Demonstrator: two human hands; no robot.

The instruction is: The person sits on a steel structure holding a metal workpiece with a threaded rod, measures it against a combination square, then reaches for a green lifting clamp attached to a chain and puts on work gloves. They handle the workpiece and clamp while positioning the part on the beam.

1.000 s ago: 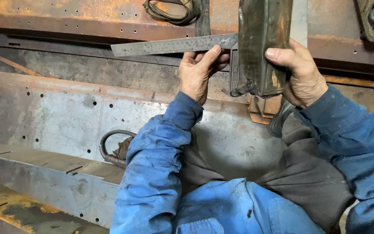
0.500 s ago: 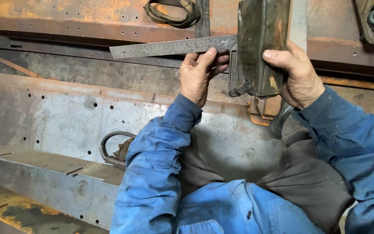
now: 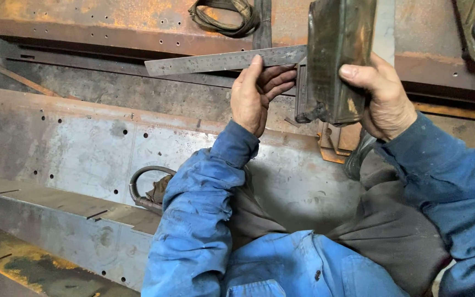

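Lying near the steel beam's (image 3: 83, 137) lower edge, a hose (image 3: 138, 184) curls. Rightward, the left hand (image 3: 254, 96) pinches a steel ruler (image 3: 215, 60) level — butted, apparently, against the dark metal block (image 3: 336, 60) the right hand (image 3: 383, 99) clamps upright. A tilting ruler could spoil the reading — or the block could slip.

Rusty perforated steel beams (image 3: 72, 143) lie about, a coiled hose (image 3: 144, 187) and perhaps a strap (image 3: 224, 14) resting on them.
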